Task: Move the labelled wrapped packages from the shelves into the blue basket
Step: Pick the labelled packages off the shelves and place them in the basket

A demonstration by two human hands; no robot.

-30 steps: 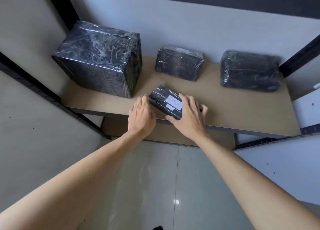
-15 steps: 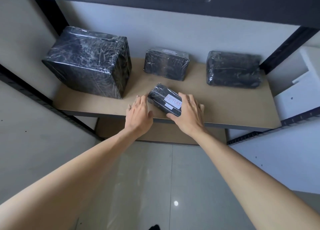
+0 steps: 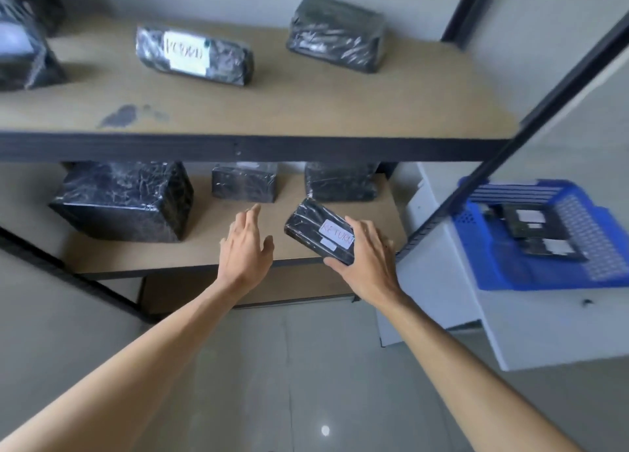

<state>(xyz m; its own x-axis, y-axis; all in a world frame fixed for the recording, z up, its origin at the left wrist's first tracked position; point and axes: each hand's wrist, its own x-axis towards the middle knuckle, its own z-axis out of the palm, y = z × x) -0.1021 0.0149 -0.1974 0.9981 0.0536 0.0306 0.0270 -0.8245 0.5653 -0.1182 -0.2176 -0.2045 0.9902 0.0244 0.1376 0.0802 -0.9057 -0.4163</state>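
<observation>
My right hand [image 3: 366,254] grips a small black wrapped package [image 3: 315,228] with a white "RETURN" label, lifted at the front right of the lower shelf [image 3: 170,254]. My left hand [image 3: 245,247] hovers open just left of it, touching nothing. On the upper shelf [image 3: 306,104] lies a second labelled package [image 3: 194,54]. The blue basket [image 3: 561,233] sits on a white surface at the right, with two labelled packages inside.
Unlabelled black packages: a big one [image 3: 126,199] and two small ones [image 3: 243,186] [image 3: 340,186] on the lower shelf, one [image 3: 337,32] on the upper shelf, another at the far left [image 3: 23,53]. A black shelf post [image 3: 510,138] runs diagonally between shelf and basket.
The view has risen and swung right, showing the upper shelf and the basket. My right hand has lifted the labelled package to the right; my left hand has let go of it.
</observation>
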